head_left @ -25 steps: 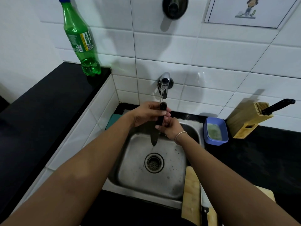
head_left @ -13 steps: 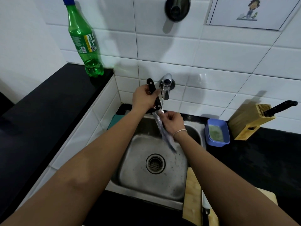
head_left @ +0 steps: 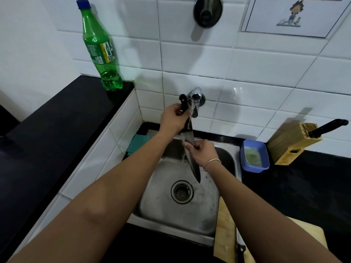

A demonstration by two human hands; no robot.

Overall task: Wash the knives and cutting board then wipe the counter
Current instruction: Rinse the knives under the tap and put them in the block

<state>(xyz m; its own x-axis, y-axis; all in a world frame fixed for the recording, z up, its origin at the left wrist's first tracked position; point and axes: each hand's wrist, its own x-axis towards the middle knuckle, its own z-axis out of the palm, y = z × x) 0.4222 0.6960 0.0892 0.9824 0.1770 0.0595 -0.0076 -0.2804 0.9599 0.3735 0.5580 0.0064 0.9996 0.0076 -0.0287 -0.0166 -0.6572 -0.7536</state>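
Black counter [head_left: 303, 196] lies on both sides of the steel sink [head_left: 176, 211]. Nearest, the cutting board [head_left: 226, 238] rests at the sink's right edge with a second knife [head_left: 240, 249] on it — both look not yet washed, and the counter is not yet wiped, so I judge the task is early. Over the basin, the right hand [head_left: 203, 152] pinches the blade of the knife [head_left: 191, 152], fingers curled on it. Further, the left hand [head_left: 172, 121] grips the black handle, point down, under the running tap [head_left: 195, 97]. Another knife [head_left: 328, 128] stands in the wooden block [head_left: 292, 143] — whether it was washed I cannot tell.
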